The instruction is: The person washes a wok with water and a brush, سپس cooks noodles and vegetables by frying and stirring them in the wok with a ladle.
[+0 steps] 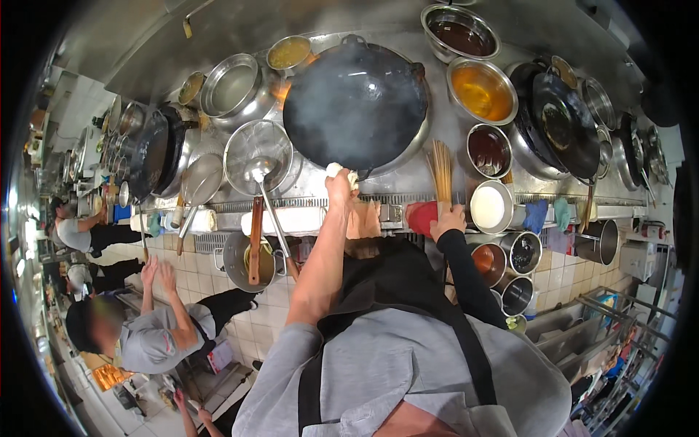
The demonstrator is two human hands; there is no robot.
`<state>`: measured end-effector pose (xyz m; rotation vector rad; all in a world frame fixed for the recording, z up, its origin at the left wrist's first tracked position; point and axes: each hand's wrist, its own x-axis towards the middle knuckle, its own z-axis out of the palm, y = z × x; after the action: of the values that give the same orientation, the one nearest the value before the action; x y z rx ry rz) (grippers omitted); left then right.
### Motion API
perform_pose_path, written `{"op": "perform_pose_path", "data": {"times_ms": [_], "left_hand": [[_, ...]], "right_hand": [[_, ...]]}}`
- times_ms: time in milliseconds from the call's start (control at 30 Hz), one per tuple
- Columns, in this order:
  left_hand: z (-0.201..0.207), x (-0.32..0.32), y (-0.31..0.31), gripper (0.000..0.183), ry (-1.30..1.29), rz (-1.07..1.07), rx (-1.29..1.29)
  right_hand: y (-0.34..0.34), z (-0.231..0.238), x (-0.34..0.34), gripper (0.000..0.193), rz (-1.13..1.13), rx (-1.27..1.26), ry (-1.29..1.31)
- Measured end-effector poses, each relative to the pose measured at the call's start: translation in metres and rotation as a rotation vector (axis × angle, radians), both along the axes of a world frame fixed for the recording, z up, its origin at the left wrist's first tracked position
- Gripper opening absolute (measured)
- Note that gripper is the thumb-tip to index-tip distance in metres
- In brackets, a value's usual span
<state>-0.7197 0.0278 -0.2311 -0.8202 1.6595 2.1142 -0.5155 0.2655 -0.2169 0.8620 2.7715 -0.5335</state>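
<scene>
Smoke drifts over a large black wok on the burner in front of me. My left hand is closed around a folded pale cloth at the wok's near handle, which the cloth mostly hides. A bamboo wok brush stands bristles up to the right of the wok. Closed fingers of my right hand grip its lower end, by the counter's front edge. Beside that hand lies a red cloth.
Left of the wok rest a wire strainer and a ladle. Bowls of orange liquid and dark liquid stand right, near a white-filled pot. Another wok sits farther right. A co-worker is at left.
</scene>
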Motion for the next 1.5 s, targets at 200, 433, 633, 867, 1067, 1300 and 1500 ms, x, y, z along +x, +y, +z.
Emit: {"op": "perform_pose_path", "data": {"times_ms": [200,433,633,867,1067,1300,1500], "left_hand": [[0.041,0.013,-0.038,0.019,0.116,-0.062,-0.152],[0.135,0.038,-0.07,0.033,0.53,-0.105,-0.612],[0.152,0.077,-0.054,0.061,0.784,-0.162,-0.996],[0.146,0.074,-0.053,0.058,0.926,-0.125,-1.061],[0.123,0.043,-0.082,0.047,0.606,-0.06,-0.774],[0.036,0.003,-0.047,0.008,0.077,0.012,-0.241],[0.009,-0.002,-0.017,0.033,-0.002,-0.026,-0.039]], "right_hand": [[0.05,-0.084,0.032,0.088,-0.085,-0.217,0.458],[0.02,0.084,0.013,0.083,-0.174,-0.939,0.484],[-0.015,0.097,-0.079,0.086,0.069,-0.775,0.682],[-0.052,0.124,-0.058,0.086,0.454,-0.647,0.138],[0.04,0.043,0.012,0.091,-0.016,-0.227,0.091],[0.022,-0.006,0.016,0.097,-0.014,-0.249,-0.048],[0.005,0.027,0.014,0.069,0.079,-0.182,0.096]]}}
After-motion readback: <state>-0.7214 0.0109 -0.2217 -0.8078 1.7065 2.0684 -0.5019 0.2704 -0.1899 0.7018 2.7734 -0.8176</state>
